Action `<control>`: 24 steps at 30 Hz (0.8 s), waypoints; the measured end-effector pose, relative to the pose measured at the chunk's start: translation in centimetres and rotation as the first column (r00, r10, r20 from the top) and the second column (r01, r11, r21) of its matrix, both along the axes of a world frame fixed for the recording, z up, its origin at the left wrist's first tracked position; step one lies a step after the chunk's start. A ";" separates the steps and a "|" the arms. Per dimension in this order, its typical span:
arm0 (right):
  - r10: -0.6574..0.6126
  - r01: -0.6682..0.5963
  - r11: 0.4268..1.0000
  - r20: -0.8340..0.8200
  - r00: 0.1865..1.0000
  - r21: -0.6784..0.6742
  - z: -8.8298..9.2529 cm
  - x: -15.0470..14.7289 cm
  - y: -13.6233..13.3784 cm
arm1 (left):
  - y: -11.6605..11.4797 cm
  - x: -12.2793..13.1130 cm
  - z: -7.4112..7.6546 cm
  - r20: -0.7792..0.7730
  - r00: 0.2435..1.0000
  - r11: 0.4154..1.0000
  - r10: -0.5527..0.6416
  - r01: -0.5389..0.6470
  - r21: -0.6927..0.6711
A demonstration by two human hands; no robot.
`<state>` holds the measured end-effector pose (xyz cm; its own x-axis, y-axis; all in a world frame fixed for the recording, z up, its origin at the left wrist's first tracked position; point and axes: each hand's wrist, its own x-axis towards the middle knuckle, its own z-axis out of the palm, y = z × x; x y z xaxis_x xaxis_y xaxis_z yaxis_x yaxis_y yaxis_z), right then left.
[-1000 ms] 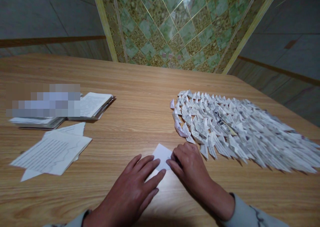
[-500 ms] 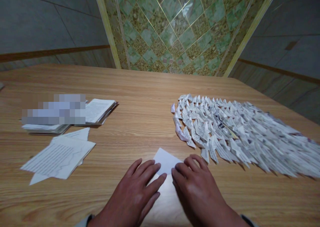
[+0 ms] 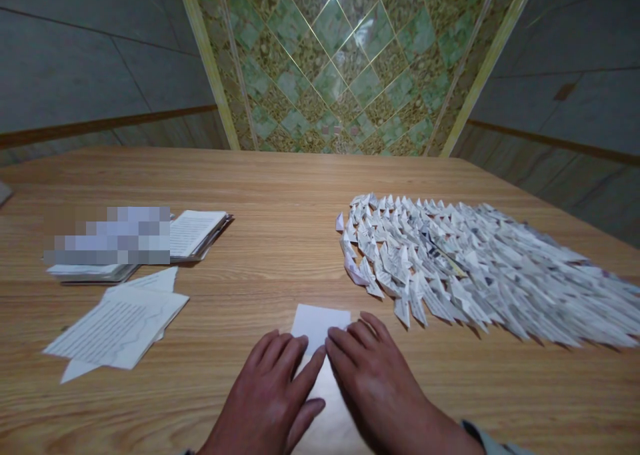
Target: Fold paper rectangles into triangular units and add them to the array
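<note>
A small piece of white paper [image 3: 320, 321], blank on the side facing up, lies on the table in front of me, between my hands. My left hand [image 3: 277, 381] rests at its left and near edge, fingers stretched and thumb apart, fingertips touching the paper. On its right side, the bent fingers of my right hand [image 3: 370, 368] are closed together over the paper, and its thumb is hidden. The paper's near part is partly covered by my fingers.
Several rows of folded paper pieces [image 3: 430, 255] spread over the table's right side. Loose printed sheets [image 3: 120, 328] lie at the left, with stacked printed papers [image 3: 197, 231] behind them, partly blurred out. The wooden table [image 3: 280, 208] reaches toward a tiled wall [image 3: 345, 75].
The white paper has turned, from a corner pointing away to a straight far edge. Both hands have shifted slightly left and stay on it. The camera view has tilted a little.
</note>
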<state>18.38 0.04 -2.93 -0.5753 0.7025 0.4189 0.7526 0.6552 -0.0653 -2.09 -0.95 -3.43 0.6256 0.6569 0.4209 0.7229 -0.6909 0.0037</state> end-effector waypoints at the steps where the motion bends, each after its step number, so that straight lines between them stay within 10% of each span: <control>1: -0.022 0.022 1.000 0.009 1.000 0.009 0.0 0.1 0.0 | -0.1 0.0 0.0 -0.004 1.000 1.000 0.006 -0.006 0.004; 24: -0.121 0.113 0.992 -0.147 0.982 -0.061 0.4 0.4 0.6 | -0.2 1.5 1.0 -0.041 0.999 0.979 0.028 -0.036 -0.199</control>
<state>18.81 0.68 -2.52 -0.4211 0.7846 0.4551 0.8029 0.5558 -0.2154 -0.62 -1.19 -2.41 0.6158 0.7452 0.2558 0.7469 -0.6555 0.1115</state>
